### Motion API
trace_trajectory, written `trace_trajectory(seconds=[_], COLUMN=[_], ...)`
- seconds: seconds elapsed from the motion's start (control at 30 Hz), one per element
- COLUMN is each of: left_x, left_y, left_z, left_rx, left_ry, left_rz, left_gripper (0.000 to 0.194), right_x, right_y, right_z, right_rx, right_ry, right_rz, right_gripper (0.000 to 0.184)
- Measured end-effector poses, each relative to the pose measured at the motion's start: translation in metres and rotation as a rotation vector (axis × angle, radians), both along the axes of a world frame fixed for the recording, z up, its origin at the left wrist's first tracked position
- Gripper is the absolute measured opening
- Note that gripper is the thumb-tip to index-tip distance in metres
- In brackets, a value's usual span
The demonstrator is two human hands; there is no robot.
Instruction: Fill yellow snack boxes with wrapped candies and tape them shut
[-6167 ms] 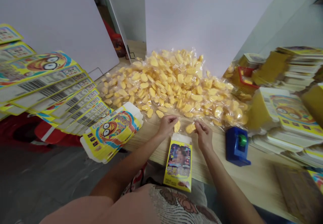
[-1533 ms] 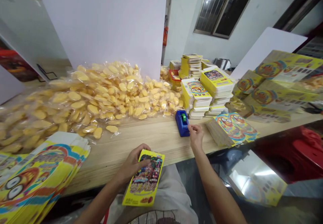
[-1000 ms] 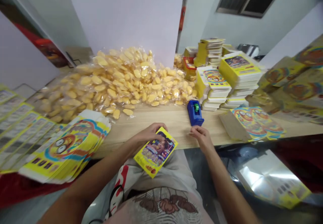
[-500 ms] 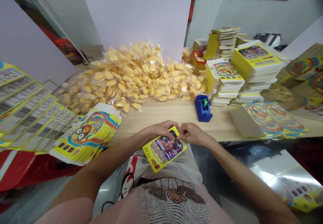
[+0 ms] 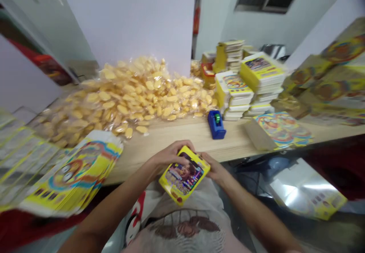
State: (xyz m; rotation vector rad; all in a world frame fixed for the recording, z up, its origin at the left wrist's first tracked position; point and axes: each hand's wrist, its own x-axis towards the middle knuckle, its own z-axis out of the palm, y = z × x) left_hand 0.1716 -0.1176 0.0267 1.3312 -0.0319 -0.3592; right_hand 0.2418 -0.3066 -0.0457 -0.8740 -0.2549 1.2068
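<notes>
Both my hands hold a yellow printed snack box (image 5: 184, 175) over my lap, just off the front edge of the wooden table (image 5: 171, 140). My left hand (image 5: 170, 155) wraps its upper left edge, and my right hand (image 5: 214, 168) grips its right side. The box's front shows a colourful photo panel, and its underside is hidden. Beyond the hands lies a large heap of yellow snack pieces in clear plastic packets (image 5: 134, 101). A blue tape dispenser (image 5: 216, 124) with a green hub stands on the table, nearer my right hand.
Stacks of flat yellow printed cartons (image 5: 236, 93) stand right of the heap. A fanned pile of printed blanks (image 5: 74, 173) lies at the left table edge, and another (image 5: 278, 131) lies at the right. A red basket (image 5: 207, 74) sits behind. White boards stand along the back.
The box has turned and lifted slightly, and it now looks thicker. My right hand has moved from its top edge to its right side. The view has shifted slightly left.
</notes>
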Motion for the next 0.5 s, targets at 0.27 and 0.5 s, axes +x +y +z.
trace_trajectory(seconds=[0.27,0.5], left_x=[0.032,0.022], left_y=[-0.029,-0.031], left_z=[-0.005,-0.008], left_rx=[-0.198,-0.022], left_ry=[-0.02,-0.213], left_rz=[0.497,0.438], left_gripper=[0.059,0.057], right_x=[-0.031,0.048], right_y=[0.002,-0.141], right_z=[0.007,0.105], right_rx=[0.252,-0.414], right_ry=[0.056,-1.007], right_rz=[-0.157,-0.722], right_gripper=[0.082,0.078])
